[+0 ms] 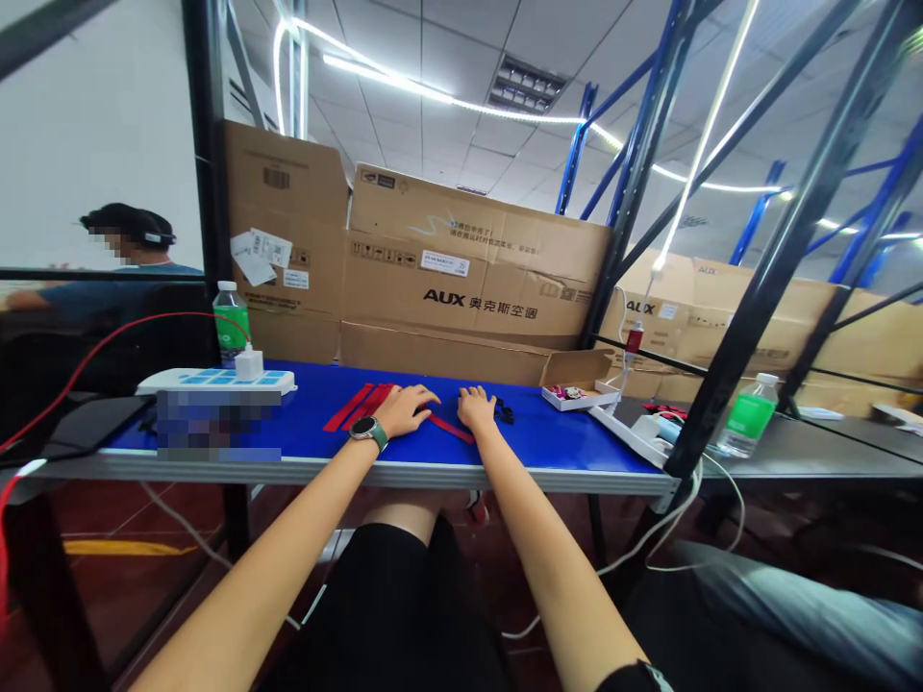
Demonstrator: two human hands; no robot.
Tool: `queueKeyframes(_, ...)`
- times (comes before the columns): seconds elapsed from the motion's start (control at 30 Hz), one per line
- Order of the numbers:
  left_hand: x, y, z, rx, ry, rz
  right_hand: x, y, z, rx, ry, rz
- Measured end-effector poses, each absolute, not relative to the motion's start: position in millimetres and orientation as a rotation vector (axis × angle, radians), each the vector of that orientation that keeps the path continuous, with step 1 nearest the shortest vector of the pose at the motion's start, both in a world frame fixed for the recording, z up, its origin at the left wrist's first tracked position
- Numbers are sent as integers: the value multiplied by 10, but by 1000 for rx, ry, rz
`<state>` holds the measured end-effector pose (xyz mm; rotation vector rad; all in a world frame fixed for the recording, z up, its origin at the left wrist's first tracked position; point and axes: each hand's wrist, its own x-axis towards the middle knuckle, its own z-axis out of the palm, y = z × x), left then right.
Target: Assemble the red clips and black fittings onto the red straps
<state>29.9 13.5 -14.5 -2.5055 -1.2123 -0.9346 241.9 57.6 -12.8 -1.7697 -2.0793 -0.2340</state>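
My left hand [405, 410], with a watch [364, 430] on its wrist, rests on the blue tabletop with its fingers stretched out. Beside and partly under it lie several flat red strips [349, 407]. Another red strip [453, 430] runs slantwise from near my left fingertips toward my right wrist. My right hand [476, 407] is lowered to the table with its fingers bent together; whatever they may pinch is hidden. Small black pieces [505, 412] lie just right of those fingers, too small to make out.
A white power strip [283, 381] with a plugged-in charger [249, 363] and a bottle [231, 322] stand at left. An open small box [577, 392] with colourful contents sits at back right, near another power strip [635, 434]. Cardboard [476, 274] walls the back. A person [137, 240] sits at far left.
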Motion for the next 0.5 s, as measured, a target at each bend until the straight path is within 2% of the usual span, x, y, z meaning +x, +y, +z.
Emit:
queueKeyframes(0.1, 327, 111, -125, -2691, -1046, -790, 2407, 600, -114, -1751, -2161, -212)
queueKeyframes(0.3, 350, 59, -52, -2455, -1113, -769, 2334, 500, -46, -1608, -2201, -408)
queueKeyframes(0.5, 374, 19, -23, -2592, -947, -650, 2319, 419, -44, -1872, -1886, -449)
